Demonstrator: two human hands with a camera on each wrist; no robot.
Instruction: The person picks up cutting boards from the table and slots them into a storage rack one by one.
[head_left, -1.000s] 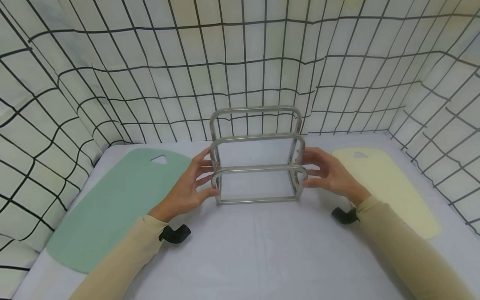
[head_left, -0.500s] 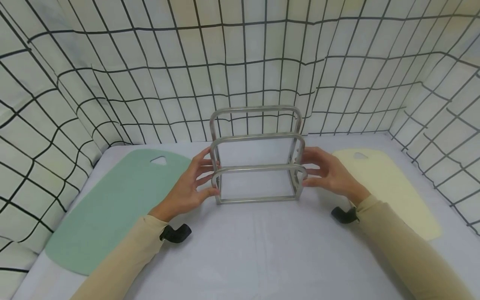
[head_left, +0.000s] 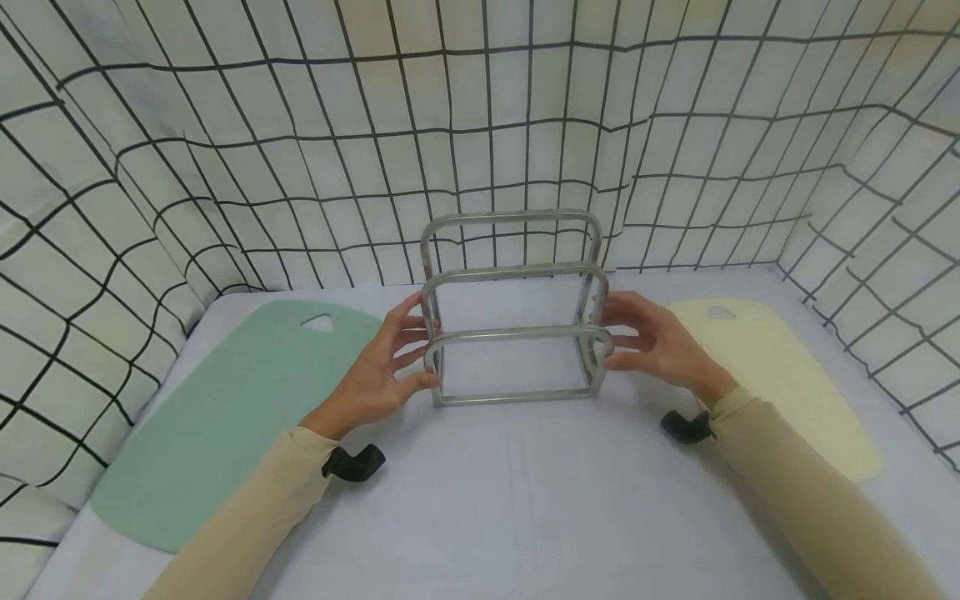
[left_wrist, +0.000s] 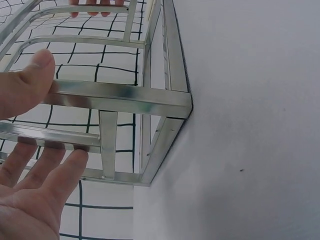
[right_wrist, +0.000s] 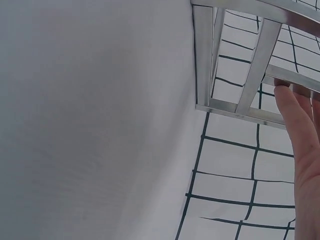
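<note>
A silvery metal rack (head_left: 517,334) with three rounded hoops, lowest in front and tallest at the back, stands upright on the white table. My left hand (head_left: 367,379) grips its left side, thumb at the front post and fingers farther back. In the left wrist view, the thumb (left_wrist: 35,80) lies against one bar and the fingertips (left_wrist: 75,162) touch another. On the opposite side, my right hand (head_left: 663,350) holds the rack, thumb in front and fingers behind. The right wrist view shows fingers (right_wrist: 295,115) against a metal bar; the right thumb is out of that view.
A green cutting board (head_left: 232,425) with a handle hole lies flat at the left, partly under the left forearm. At the right lies a pale yellow cutting board (head_left: 780,367), partly covered by the right arm. Black wire grid panels (head_left: 525,125) enclose the back and sides.
</note>
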